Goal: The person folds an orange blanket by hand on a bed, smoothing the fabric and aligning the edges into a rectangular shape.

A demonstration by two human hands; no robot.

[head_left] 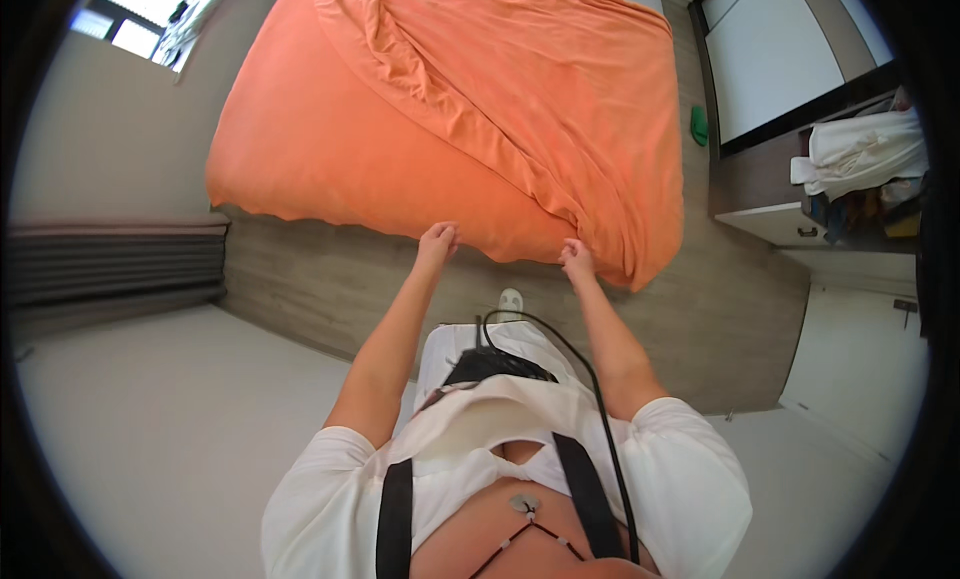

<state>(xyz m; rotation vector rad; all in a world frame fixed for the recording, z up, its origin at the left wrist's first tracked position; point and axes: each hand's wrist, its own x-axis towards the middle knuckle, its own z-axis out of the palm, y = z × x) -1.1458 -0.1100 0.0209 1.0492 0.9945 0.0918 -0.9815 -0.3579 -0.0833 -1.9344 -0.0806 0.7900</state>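
An orange bed sheet covers the bed in front of me, its hem hanging over the near end. A long diagonal band of folds runs across it from the far left to the near right corner. My left hand is closed at the hem near the middle of this end, fingertips pinching the fabric. Farther right, my right hand is closed on the cloth beside the bunched folds. Both arms reach forward, and the fingers' undersides are hidden.
A grey wood floor surrounds the bed. A green slipper lies to the right, near a wardrobe. Clothes are piled on a cabinet. A dark pleated curtain hangs at left. A black cable loops before my body.
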